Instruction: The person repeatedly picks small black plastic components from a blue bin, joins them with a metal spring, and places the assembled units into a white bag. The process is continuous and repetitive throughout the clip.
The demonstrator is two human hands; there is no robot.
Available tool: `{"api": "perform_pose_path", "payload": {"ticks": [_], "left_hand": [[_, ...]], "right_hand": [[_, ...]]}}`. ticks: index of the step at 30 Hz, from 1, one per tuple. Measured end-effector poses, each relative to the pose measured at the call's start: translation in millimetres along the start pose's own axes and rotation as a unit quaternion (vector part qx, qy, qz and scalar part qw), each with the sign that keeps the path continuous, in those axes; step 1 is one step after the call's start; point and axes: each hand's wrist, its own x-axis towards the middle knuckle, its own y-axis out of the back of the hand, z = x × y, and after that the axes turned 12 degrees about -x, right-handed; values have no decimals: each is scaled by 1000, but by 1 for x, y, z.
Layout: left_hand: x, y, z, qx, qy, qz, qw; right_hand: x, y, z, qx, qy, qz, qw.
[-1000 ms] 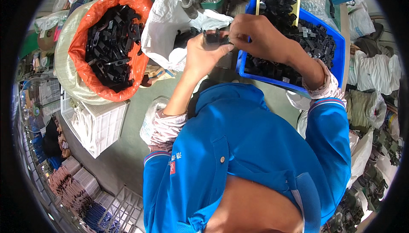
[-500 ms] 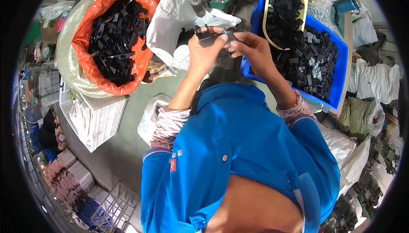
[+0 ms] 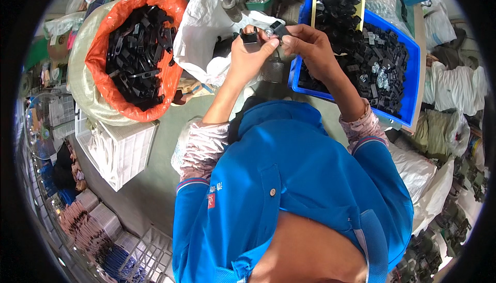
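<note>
My left hand (image 3: 245, 62) is closed around a black plastic part (image 3: 250, 38) with upright prongs. Between the fingers of my right hand (image 3: 314, 50) is a small dark block (image 3: 279, 28). A shiny metal piece (image 3: 269, 33), perhaps a spring, shows at the block's left end, by my left fingertips. Both hands meet in front of my chest, over the gap between a white sack (image 3: 191, 45) and a blue bin (image 3: 415, 79). Small black parts (image 3: 356, 66) and some shiny metal pieces (image 3: 382, 76) fill the bin.
At left stands a sack with an orange liner (image 3: 95, 58), full of black plastic pieces (image 3: 137, 50). A cream tray (image 3: 360, 11) of black parts rests over the bin. Behind my hands are a metal machine tool (image 3: 231, 9) and a green tub (image 3: 260, 5). A white crate (image 3: 126, 151) sits low left.
The dark block in my right hand is now tilted upward, and the shiny metal piece beside it shows more clearly. Both hands stay close together. The whole view has shifted slightly.
</note>
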Motion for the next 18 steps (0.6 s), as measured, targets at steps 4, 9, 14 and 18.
{"api": "perform_pose_path", "payload": {"ticks": [4, 9, 14, 18], "left_hand": [[10, -6, 14, -99, 43, -50, 993], [17, -14, 11, -88, 22, -95, 991], [19, -29, 11, -58, 15, -133, 989], [16, -34, 8, -51, 11, -197, 979]], "right_hand": [[-5, 6, -5, -9, 16, 6, 1000], [-20, 9, -18, -52, 36, 23, 998], [-33, 18, -13, 22, 19, 44, 999], [-38, 21, -5, 59, 16, 59, 996]]}}
